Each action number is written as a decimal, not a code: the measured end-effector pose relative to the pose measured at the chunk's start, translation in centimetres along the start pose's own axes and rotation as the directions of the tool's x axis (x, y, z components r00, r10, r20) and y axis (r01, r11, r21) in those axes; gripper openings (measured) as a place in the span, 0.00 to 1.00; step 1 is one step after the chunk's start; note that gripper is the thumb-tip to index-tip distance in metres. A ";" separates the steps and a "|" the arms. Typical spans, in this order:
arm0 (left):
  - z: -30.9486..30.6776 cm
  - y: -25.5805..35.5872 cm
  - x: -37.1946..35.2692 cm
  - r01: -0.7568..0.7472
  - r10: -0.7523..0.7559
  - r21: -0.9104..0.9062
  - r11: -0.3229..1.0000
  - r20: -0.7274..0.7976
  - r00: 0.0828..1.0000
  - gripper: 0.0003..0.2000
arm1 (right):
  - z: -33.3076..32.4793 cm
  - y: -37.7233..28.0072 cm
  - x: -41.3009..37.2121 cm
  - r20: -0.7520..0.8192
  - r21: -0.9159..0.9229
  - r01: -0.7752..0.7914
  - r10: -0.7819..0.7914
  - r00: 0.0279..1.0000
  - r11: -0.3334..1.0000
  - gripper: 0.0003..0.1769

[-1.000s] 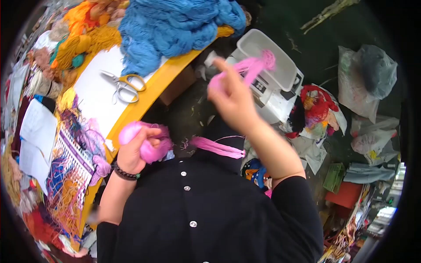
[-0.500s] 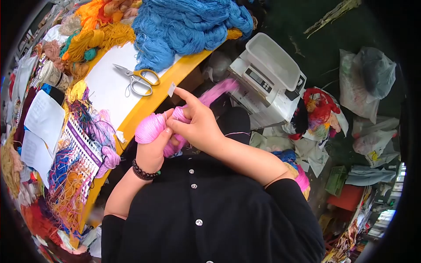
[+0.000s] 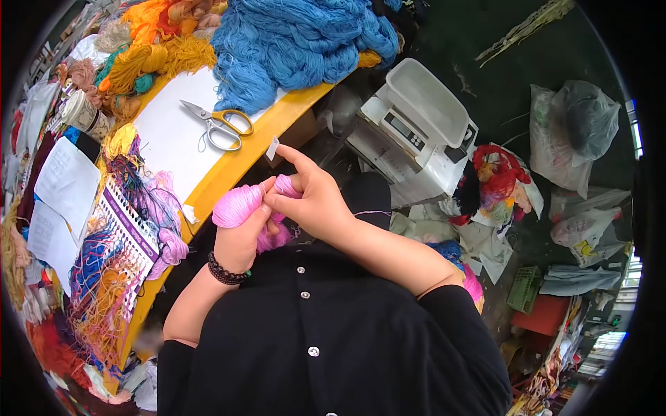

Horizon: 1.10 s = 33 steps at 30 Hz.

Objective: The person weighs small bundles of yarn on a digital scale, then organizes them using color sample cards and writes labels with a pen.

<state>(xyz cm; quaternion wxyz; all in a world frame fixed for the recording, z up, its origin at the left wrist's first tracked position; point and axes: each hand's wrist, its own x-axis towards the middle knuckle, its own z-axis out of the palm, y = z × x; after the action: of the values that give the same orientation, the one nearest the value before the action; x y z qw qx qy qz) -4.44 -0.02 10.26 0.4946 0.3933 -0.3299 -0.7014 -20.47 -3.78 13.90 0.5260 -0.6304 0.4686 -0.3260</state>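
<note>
My left hand point(image 3: 243, 239), with a dark beaded bracelet at its wrist, is closed around a bundle of pink yarn point(image 3: 238, 206). The thumb and fingers of my right hand point(image 3: 309, 197) pinch the same yarn beside it, and the two hands touch. A small white tag point(image 3: 272, 148) is at my right hand's outstretched index finger. Some pink yarn hangs below the hands. Scissors point(image 3: 220, 129) with a yellow and a silver handle lie partly open on white paper point(image 3: 170, 132), just beyond the hands.
Blue yarn point(image 3: 298, 48) is heaped on the yellow-edged table point(image 3: 220, 179). Colored threads and a sample card point(image 3: 128, 232) lie at left. A white scale point(image 3: 416, 132) stands to the right, with plastic bags point(image 3: 572, 132) farther right on the floor.
The loose pink strand that stretched out to the right of my right hand no longer shows there. Both hands keep their hold on the yarn.
</note>
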 end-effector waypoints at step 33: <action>1.5 2.3 1.4 -0.079 0.071 0.203 0.976 0.045 0.996 0.07 | -4.3 -1.8 -3.3 0.062 0.656 -0.088 0.063 0.996 0.750 0.08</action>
<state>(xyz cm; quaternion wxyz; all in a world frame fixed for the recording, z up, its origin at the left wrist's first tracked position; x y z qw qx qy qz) -5.09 -1.95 12.63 0.4714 0.4162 -0.4240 -0.6518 -25.05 -2.25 16.90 0.7349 -0.3918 0.3397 -0.4370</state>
